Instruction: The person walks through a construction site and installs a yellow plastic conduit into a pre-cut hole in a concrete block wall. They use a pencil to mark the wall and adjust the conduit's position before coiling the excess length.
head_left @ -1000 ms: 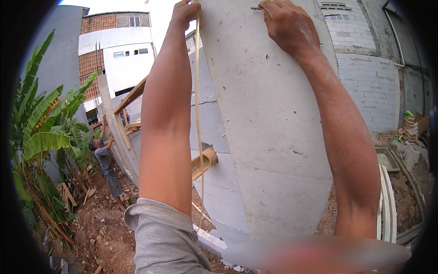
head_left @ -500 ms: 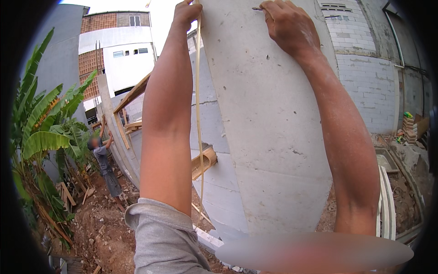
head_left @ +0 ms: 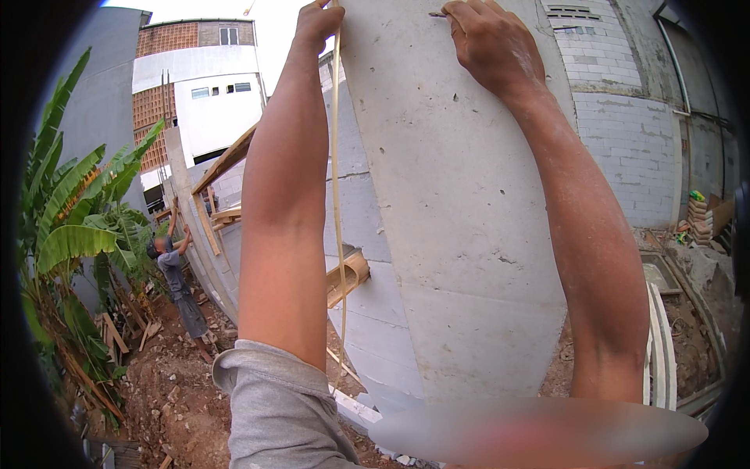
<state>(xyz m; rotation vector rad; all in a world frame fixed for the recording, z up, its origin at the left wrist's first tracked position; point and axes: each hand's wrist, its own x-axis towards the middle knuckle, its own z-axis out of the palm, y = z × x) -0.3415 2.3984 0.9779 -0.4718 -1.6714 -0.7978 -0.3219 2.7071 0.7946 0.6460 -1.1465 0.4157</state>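
Observation:
Both my arms are raised against a grey concrete column (head_left: 461,203). At its upper left edge, my left hand (head_left: 319,25) is closed around a thin, yellowish, see-through hose (head_left: 336,141); the fingertips run out of the top of the picture. The hose hangs down beside the column's left edge. Higher on the column's face, my right hand (head_left: 496,47) pinches a small, slim, dark pointed thing (head_left: 437,14). Its tip points left, close to the concrete. Whether it is a pencil or a nail I cannot tell.
A wooden piece (head_left: 348,277) juts out left of the column. Further left, another person (head_left: 178,273) reaches up at a wall beside timber props (head_left: 226,164). Banana plants (head_left: 78,227) grow at the far left. Rubble covers the soil (head_left: 164,399). A block wall (head_left: 625,141) stands right.
The column and background have shifted slightly left in the picture. Both hands keep their holds at nearly the same places.

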